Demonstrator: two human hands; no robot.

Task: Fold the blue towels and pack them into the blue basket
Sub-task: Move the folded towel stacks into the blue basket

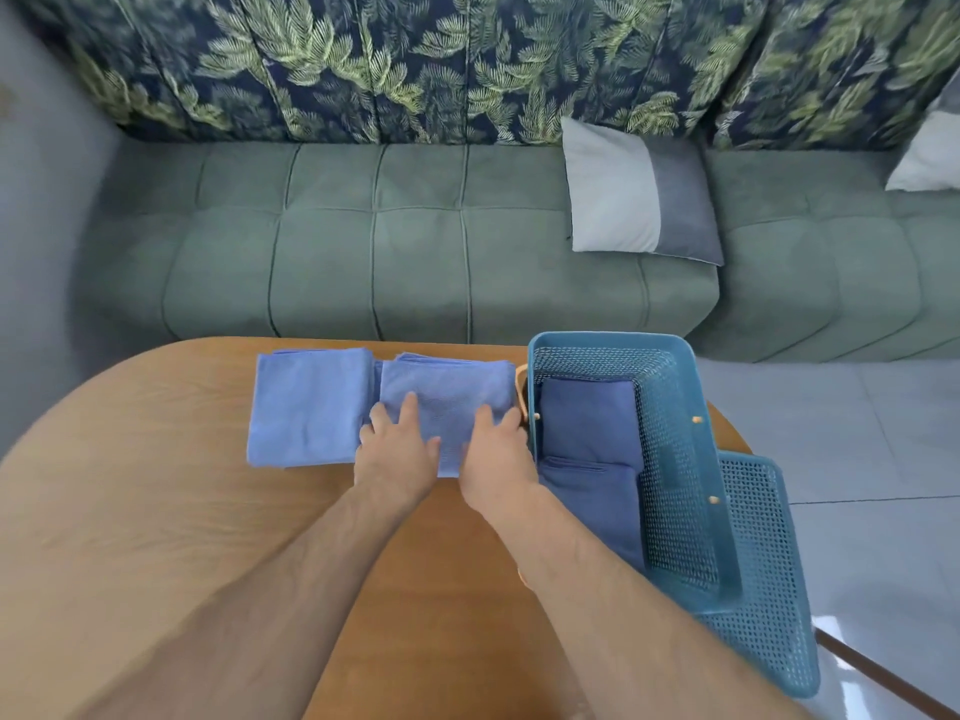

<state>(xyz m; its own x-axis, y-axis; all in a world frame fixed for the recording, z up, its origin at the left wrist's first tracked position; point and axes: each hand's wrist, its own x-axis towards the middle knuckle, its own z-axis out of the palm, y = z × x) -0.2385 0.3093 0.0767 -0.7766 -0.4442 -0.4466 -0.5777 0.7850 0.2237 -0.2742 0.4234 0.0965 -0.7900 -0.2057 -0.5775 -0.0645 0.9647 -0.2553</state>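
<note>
The grip is open on both sides: the left hand (397, 452) is laid flat with its fingers spread on the folded towel (447, 392), and the right hand (496, 452) is rested with straight fingers on the same towel's right edge. Nothing is pinched or lifted. The towel's near edge is hidden beneath the two hands.

Four towels are counted. Two lighter blue ones lie on the wooden worktop (182, 485): the folded towel under the hands, and a second towel (311, 407) just to its left, the two touching or slightly overlapped. Two darker blue ones are already packed in the single blue basket (613, 350), a far towel (587, 413) and a near towel (592, 496), placed one behind the other.

The basket is set at the right end of the worktop, just beside the folded towel, and a pale handle (521, 392) is seen between them. A perforated blue panel (753, 537) rests against the basket's right side. Beyond the worktop a green sofa (415, 252) is seen, and two pillows are counted on it: one (639, 200) at centre right, another (924, 153) at the far right edge.
</note>
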